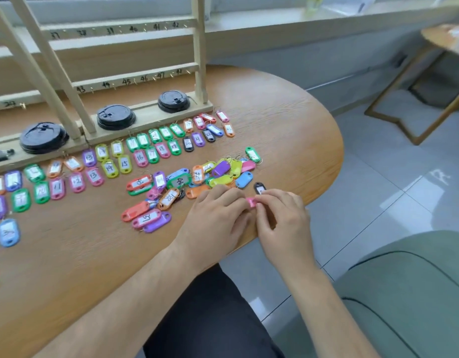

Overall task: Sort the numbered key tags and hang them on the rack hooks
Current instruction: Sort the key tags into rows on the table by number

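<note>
Numbered key tags point(140, 158) of coloured plastic, oblong with paper label windows and wire rings, lie spread over the oval wooden desk point(274, 104). We record one small pink plastic key tag point(251, 202) at the desk's near edge. The left hand point(218, 213) pinches one end under curled fingers, and the right hand point(282, 215) pinches the other end between thumb and fingertips. Its number cannot be read.

Two sorted rows point(112, 167) run along the foot of the pale wooden rack point(199, 47), and we read 11 to 19 among them. A loose heap of unsorted tags point(220, 169) lies between those rows and the hands, several of them face down. The brass hooks point(188, 71) in view, marked 37 to 48, carry nothing.

We judge the sorting partly done, with the heap outstanding. Hanging has not begun on the rails visible to us.
</note>
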